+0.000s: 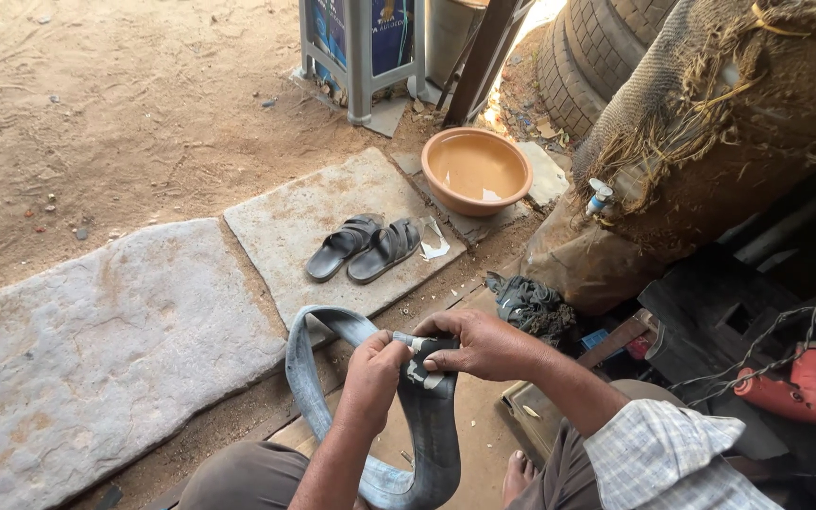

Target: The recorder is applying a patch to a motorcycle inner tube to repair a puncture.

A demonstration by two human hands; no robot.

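Bent knees in brown trousers and a checked sleeve (668,453) fill the bottom edge of the frame, with one bare foot (519,472) showing between them. Just above, at lower centre, both hands work on a grey rubber inner tube (318,378) that loops up from between the knees and curls to the left over the edge of a stone slab (314,222). His left hand (375,373) is clenched around the tube from the near side. His right hand (479,342) pinches the tube from above, thumb and fingertips pressed on a small pale piece (419,348) at the fold; what that piece is, I cannot tell.

On the slab, above the hands, lies a pair of dark sandals (365,247). Further up and to the right sits an orange basin (476,170) of cloudy water. At the right edge, a red power tool (809,387) rests among wires, and stacked tyres (587,57) stand at the upper right.
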